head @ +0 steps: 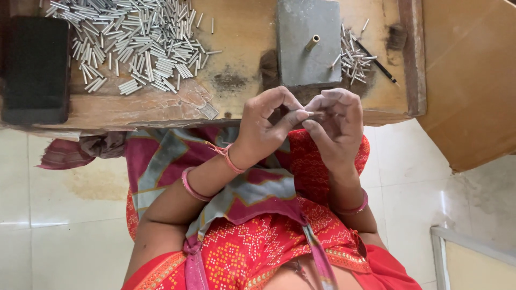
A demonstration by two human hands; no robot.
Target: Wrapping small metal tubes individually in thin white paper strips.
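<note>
My left hand (263, 126) and my right hand (337, 121) meet fingertip to fingertip just in front of a low wooden table (242, 32). Together they pinch a small thin metal tube (315, 113) between thumbs and forefingers; most of it is hidden by the fingers. Right behind the hands a grey stone block (301, 59) lies on the table, with a short brass pin (312, 42) standing up from it. A big heap of short silver tubes (134, 43) covers the table's left part. A small heap of the same tubes (352, 56) lies right of the block.
A thin black rod (380, 64) lies beside the small heap. A black rectangular pad (35, 70) sits at the table's left end. A brown board (467, 80) leans at the right. My lap in red patterned cloth (269, 231) is below, on pale floor tiles (64, 225).
</note>
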